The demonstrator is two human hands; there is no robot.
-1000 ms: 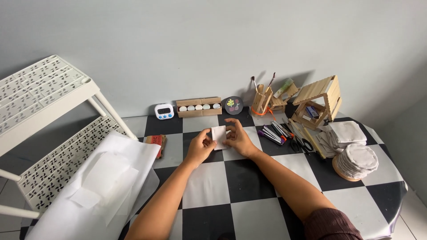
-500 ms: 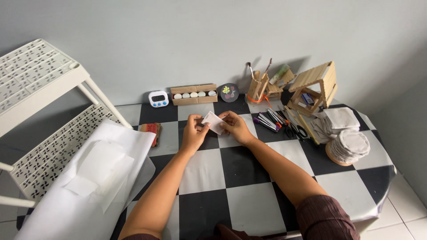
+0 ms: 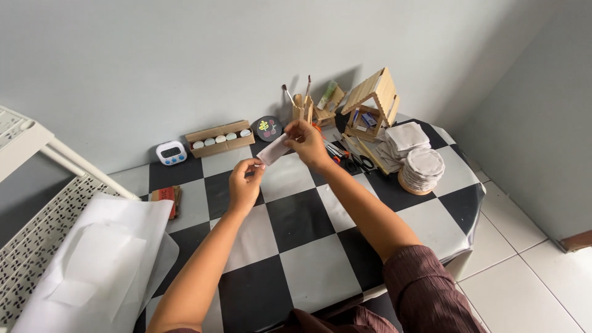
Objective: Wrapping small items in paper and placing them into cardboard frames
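Both of my hands hold a small white paper piece [image 3: 272,150] lifted above the black-and-white checkered table [image 3: 296,246]. My left hand [image 3: 245,182] pinches its lower left end. My right hand [image 3: 305,139] pinches the upper right end, nearer the wall. The paper is stretched between them, tilted up to the right, clear of the tabletop.
Along the wall stand a small white timer [image 3: 171,152], a cardboard tray of white round pieces [image 3: 219,138], a round dark disc [image 3: 267,128], a brush holder [image 3: 301,108] and a wooden stick house [image 3: 374,102]. Stacked white pads [image 3: 422,168] sit right. Large white sheets [image 3: 92,265] lie left by a white rack [image 3: 37,234].
My hands have raised the paper piece off the table and drawn apart along it. The view has shifted, with the table now lower and more to the right.
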